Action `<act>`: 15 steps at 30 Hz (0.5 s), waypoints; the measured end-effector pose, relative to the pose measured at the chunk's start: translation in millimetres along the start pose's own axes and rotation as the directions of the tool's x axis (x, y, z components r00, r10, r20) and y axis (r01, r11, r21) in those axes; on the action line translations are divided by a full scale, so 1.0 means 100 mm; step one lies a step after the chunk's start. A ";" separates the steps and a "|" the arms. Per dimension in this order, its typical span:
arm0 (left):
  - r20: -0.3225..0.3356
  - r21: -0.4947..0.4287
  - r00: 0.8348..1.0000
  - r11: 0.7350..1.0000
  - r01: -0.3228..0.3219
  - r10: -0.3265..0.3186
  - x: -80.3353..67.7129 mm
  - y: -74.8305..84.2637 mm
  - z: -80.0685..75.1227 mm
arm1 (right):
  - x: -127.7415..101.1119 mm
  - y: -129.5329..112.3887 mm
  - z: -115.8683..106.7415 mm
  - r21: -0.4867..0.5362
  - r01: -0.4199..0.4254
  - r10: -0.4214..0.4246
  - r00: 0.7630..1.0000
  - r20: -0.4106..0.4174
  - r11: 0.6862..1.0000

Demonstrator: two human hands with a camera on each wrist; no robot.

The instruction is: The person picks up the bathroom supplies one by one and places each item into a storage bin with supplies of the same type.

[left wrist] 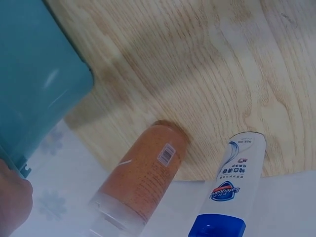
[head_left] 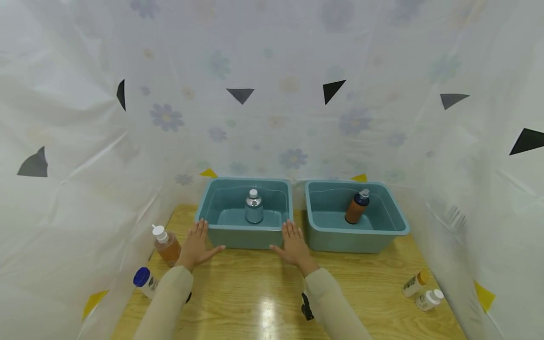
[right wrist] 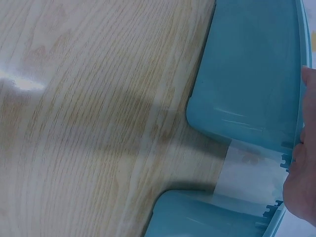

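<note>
Both hands rest at the near corners of the left teal bin (head_left: 250, 239). My left hand (head_left: 196, 248) lies at its left corner, fingers straight and thumb spread inward. At the right corner, my right hand (head_left: 294, 246) has its fingertips over the rim, thumb toward the front wall. Inside that bin stands a clear bottle with a white cap (head_left: 254, 208). Just left of my left hand is an orange pump bottle (left wrist: 143, 173), and nearer stands a white bottle with a blue cap (left wrist: 229, 182). Neither hand holds a bottle.
A second teal bin (head_left: 352, 242) to the right contains a brown pump bottle with a dark top (head_left: 357, 208). At the wooden table's (head_left: 246, 293) right edge are a yellow-capped bottle (head_left: 414, 284) and a small white-capped bottle (head_left: 428, 300). White flowered sheeting (head_left: 272, 132) surrounds the table.
</note>
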State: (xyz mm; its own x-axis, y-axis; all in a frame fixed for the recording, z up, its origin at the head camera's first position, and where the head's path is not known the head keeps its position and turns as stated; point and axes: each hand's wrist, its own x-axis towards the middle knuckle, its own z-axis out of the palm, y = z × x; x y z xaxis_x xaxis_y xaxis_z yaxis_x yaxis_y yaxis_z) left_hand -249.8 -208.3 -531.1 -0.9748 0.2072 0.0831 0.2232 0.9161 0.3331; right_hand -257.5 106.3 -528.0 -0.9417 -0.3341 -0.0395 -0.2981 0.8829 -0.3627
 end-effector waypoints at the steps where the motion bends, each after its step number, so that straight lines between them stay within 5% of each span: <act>1: -0.001 0.005 1.000 1.000 -0.002 0.002 0.00 0.00 0.00 | 0.00 0.00 0.00 0.000 -0.001 0.001 1.000 0.000 1.000; 11: -0.023 0.006 1.000 1.000 -0.015 0.015 -0.04 -0.03 0.06 | -0.03 0.02 -0.01 0.012 -0.001 0.001 1.000 0.005 1.000; 15: -0.087 -0.047 0.995 0.998 -0.044 0.040 -0.06 -0.03 0.10 | -0.03 0.04 0.00 0.010 -0.003 0.003 1.000 -0.004 1.000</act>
State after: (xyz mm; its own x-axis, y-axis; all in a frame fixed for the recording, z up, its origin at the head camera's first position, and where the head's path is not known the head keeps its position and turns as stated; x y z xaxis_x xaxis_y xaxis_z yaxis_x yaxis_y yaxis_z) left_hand -244.4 -209.0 -541.7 -0.9607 0.2134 0.1774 0.2662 0.8890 0.3725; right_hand -255.4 110.4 -529.6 -0.9432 -0.3302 -0.0373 -0.2935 0.8805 -0.3723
